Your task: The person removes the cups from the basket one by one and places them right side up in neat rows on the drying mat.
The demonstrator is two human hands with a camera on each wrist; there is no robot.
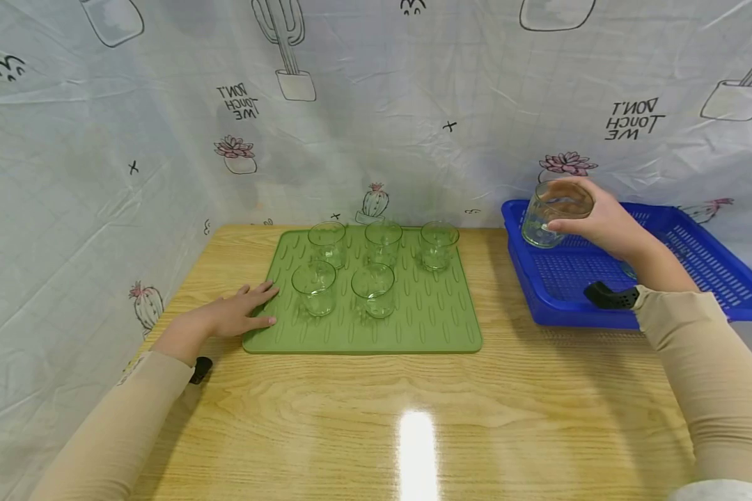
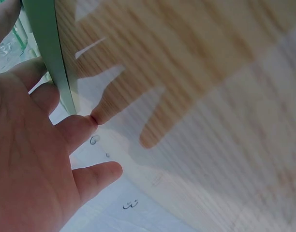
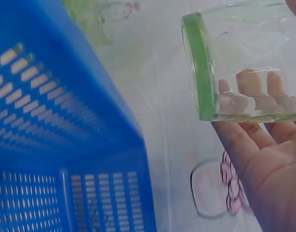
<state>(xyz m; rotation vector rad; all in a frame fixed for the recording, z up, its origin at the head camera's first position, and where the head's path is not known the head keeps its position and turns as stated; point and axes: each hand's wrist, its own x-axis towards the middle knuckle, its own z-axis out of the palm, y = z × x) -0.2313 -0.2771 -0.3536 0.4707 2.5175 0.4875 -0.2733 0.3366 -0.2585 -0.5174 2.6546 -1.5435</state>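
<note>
In the head view my right hand (image 1: 614, 223) grips a clear drinking glass (image 1: 540, 226) by its upper part, holding it tilted over the left end of a blue plastic basket (image 1: 526, 289). The right wrist view shows the fingers behind the glass (image 3: 244, 53) and its thick green-tinted base. My left hand (image 1: 235, 313) touches the left edge of a green ribbed mat (image 1: 426, 323), fingers spread and holding nothing. On the mat stand several similar glasses (image 1: 373, 292), three in the back row and two in front.
A wooden table (image 1: 326, 417) carries the mat and basket. Behind and to the left hangs a pale sheet (image 1: 376, 139) with cactus drawings. Part of a clear round object (image 1: 628, 270) shows in the basket, mostly hidden by the right forearm.
</note>
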